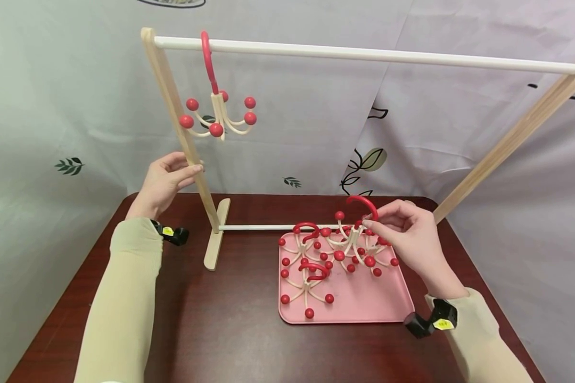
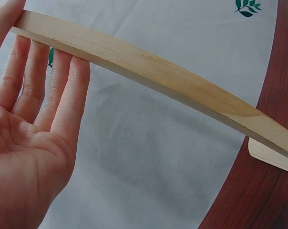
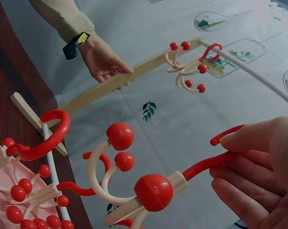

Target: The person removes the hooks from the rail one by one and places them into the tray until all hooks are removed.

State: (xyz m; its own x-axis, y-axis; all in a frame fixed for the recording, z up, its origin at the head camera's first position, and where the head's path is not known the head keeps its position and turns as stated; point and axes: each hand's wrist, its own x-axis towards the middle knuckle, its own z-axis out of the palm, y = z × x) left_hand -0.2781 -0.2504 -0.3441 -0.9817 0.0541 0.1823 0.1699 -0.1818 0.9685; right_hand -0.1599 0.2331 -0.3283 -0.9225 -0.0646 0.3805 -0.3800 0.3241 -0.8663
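My left hand (image 1: 165,178) holds the left wooden post (image 1: 157,69) of a rack, thumb in front and fingers behind it. Between the thumb and fingers of my right hand (image 1: 414,239) is the red hook (image 1: 365,200) of a small hanger with curved pale arms tipped by red balls (image 3: 153,192). It is raised, hook up, over the back of a pink tray (image 1: 359,306). A matching hanger (image 1: 219,109) hangs by its red hook near the left end of the rack's white top rod (image 1: 316,50).
Several more red-hooked hangers (image 1: 306,287) lie close together on the tray. The rack's right post (image 1: 512,138) slants up behind my right hand. A white lower rod (image 1: 254,227) runs behind the tray, and a wooden foot (image 1: 214,252) rests on the dark red table (image 1: 230,330).
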